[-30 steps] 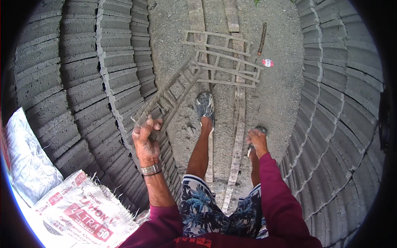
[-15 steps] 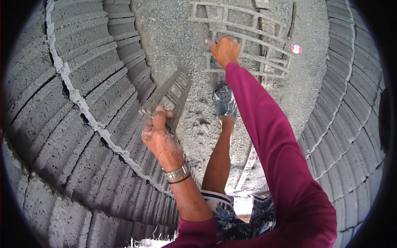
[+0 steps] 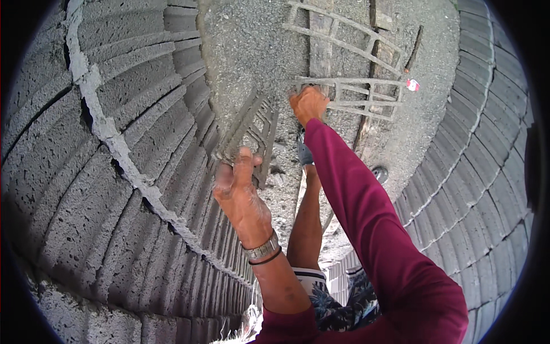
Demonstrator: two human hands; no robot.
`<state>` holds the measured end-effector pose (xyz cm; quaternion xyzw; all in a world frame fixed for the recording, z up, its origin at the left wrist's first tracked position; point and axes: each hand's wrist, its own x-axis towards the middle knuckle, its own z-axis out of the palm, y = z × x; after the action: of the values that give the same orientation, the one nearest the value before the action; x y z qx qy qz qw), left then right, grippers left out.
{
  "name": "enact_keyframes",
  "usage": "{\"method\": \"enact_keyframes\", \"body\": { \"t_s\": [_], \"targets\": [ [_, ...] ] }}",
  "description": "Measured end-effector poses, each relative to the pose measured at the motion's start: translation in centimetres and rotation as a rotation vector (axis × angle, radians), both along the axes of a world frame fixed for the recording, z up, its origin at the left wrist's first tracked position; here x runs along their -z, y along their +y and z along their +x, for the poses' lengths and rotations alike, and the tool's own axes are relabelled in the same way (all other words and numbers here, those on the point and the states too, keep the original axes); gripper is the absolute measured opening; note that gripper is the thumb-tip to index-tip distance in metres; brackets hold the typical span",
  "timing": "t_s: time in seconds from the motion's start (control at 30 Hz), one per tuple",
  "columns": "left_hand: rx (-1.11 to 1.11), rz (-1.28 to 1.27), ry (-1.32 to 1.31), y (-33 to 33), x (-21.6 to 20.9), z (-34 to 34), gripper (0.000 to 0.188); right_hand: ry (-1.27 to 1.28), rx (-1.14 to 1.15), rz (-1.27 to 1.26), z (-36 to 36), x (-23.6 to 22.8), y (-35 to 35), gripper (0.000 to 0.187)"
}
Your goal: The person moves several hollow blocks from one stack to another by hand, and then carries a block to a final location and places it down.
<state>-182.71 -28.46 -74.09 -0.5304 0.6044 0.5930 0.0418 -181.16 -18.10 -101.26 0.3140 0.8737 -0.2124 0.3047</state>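
My left hand [image 3: 243, 192] is closed around the near end of one or more grey, cement-crusted slotted frames [image 3: 263, 129], held tilted beside the left block stack; its fingertips are slightly blurred. My right hand [image 3: 309, 104], in a maroon sleeve, grips the left end of a similar ladder-like frame [image 3: 352, 80] low over the ground. Beneath and partly overlapping it is another such frame [image 3: 366, 108]. Farther off, a separate slotted frame [image 3: 344, 35] lies across wooden boards [image 3: 319, 49]. How many frames my left hand holds is hard to tell.
Tall stacks of grey concrete blocks [image 3: 143, 103] curve up on the left, with another block stack [image 3: 475, 172] on the right. Gravelly ground [image 3: 246, 51] lies between. A rusty rod [image 3: 413, 49], a red-and-white scrap [image 3: 412, 85] and a round metal object [image 3: 379, 174] are on it.
My right hand has drawn the middle frame nearer, so it now overlaps the nearest one and a gap shows beyond it. My left hand and its frame have shifted slightly right.
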Motion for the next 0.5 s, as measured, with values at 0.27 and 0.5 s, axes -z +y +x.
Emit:
{"method": "enact_keyframes", "body": {
  "t_s": [0.27, 0.5],
  "targets": [
    [-0.004, -0.011, -0.060, -0.7, -0.7, -0.4, 0.014, 0.311, 0.353, -0.192, -10.3, -0.1, 3.5, 0.025],
    [0.056, 0.009, -0.058, 0.6, -0.8, -0.8, 0.011, 0.373, 0.149, -0.136, -15.7, 2.2, 3.6, 0.047]
  ]
}}
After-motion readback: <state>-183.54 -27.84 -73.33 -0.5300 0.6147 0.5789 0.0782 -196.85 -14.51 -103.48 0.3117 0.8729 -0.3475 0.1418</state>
